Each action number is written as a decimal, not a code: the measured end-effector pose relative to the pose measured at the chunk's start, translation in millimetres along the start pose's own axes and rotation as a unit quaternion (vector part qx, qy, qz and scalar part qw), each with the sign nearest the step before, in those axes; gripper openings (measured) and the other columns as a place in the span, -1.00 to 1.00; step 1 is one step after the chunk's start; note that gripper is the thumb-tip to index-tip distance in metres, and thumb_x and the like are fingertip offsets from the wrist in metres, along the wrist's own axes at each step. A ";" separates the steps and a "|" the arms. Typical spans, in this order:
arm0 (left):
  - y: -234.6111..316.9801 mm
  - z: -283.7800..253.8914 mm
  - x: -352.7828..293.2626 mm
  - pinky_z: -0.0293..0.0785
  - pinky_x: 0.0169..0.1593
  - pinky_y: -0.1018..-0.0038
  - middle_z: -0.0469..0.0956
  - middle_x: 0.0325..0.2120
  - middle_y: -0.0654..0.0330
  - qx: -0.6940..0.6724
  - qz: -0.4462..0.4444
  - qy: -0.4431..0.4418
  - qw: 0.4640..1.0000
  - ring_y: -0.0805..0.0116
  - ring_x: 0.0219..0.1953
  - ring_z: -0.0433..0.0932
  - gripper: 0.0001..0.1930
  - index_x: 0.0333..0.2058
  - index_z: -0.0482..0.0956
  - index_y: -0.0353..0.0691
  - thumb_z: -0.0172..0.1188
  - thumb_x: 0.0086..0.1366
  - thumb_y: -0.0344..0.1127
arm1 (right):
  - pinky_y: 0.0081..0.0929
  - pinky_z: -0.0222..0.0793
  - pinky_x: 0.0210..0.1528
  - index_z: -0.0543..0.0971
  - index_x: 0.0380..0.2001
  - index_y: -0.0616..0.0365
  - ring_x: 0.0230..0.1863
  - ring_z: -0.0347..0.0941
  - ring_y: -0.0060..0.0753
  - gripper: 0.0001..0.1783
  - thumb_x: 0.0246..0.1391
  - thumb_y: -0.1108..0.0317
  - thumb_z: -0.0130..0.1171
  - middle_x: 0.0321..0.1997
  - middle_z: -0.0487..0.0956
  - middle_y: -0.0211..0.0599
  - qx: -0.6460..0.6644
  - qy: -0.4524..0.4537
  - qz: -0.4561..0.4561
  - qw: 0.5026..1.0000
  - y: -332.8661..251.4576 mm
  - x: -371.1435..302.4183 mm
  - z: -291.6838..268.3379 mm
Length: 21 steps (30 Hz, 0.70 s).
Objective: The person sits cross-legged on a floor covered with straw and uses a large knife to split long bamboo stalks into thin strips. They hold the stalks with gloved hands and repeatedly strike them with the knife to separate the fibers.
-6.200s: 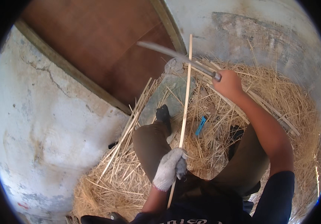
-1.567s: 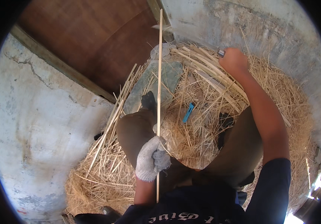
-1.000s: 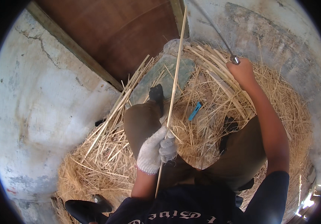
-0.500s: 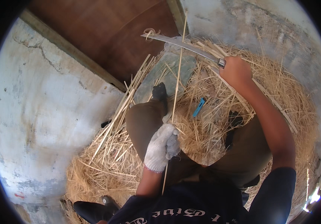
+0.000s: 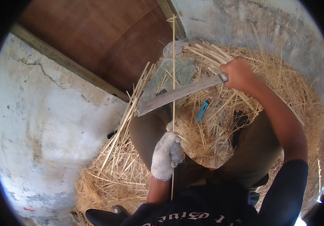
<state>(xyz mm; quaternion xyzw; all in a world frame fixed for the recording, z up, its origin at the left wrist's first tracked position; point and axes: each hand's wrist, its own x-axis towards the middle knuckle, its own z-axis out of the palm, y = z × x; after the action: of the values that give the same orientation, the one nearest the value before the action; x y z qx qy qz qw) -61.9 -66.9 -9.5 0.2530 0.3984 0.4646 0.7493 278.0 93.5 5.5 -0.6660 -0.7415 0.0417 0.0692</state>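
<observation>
My left hand (image 5: pixel 167 155), in a pale knitted glove, is closed around a long thin bamboo strip (image 5: pixel 174 71). The strip stands nearly upright in view, running from my lap up past the wooden panel, with a small curl of shaving at its far tip. In my bare right hand (image 5: pixel 239 74) I grip the handle of a machete (image 5: pixel 182 92). Its broad blade points left and slightly toward me, crossing the strip well above my gloved hand. Whether the edge touches the strip I cannot tell.
Shavings (image 5: pixel 207 139) cover the floor around my legs. A blue cutter knife (image 5: pixel 203 110) lies between my feet. Split bamboo strips (image 5: pixel 136 96) lean in a bundle on the left, and more strips (image 5: pixel 213 54) lie beyond. A brown panel (image 5: pixel 94 41) and worn walls (image 5: pixel 49 113) close in.
The machete has swung down toward me from the strip's far part, its blade now turned flat-side up. The shaving curl has left the blade's tip. My gloved hand has shifted slightly nearer.
</observation>
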 end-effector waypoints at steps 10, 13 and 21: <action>-0.2 -4.0 -4.0 0.02 -0.77 0.60 0.21 -0.70 0.42 -0.036 0.010 -0.046 0.998 0.60 -0.83 0.08 -0.75 -0.32 0.46 -0.18 0.04 0.56 -0.19 | -0.22 0.61 -0.31 0.75 -0.34 0.10 -0.53 0.61 -0.27 -0.81 0.00 0.28 0.28 -0.53 0.67 -0.18 -0.053 0.071 -0.058 0.994 -1.4 0.7 -4.7; 0.1 3.4 2.2 0.01 -0.78 0.60 0.21 -0.71 0.41 0.012 -0.027 -0.011 0.999 0.60 -0.83 0.06 -0.74 -0.33 0.46 -0.18 0.03 0.57 -0.19 | -0.24 0.61 -0.31 0.75 -0.37 0.10 -0.57 0.58 -0.29 -0.81 0.00 0.27 0.28 -0.60 0.63 -0.24 0.038 0.139 0.151 0.978 30.0 10.3 -0.4; 1.0 -10.7 1.8 0.03 -0.78 0.58 0.18 -0.74 0.42 -0.092 -0.051 -0.051 0.993 0.58 -0.84 0.08 -0.74 -0.33 0.45 -0.16 0.01 0.58 -0.18 | -0.24 0.62 -0.29 0.72 -0.31 0.11 -0.39 0.65 -0.21 -0.78 0.13 0.21 0.26 -0.46 0.66 -0.22 0.031 0.035 0.070 0.996 37.7 14.9 -4.8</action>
<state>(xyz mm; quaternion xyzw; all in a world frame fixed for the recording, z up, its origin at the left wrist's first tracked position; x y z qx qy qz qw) -70.9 -64.7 -15.4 0.1857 0.3273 0.4468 0.8116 314.3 112.3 5.1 -0.7152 -0.6883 0.0462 0.1126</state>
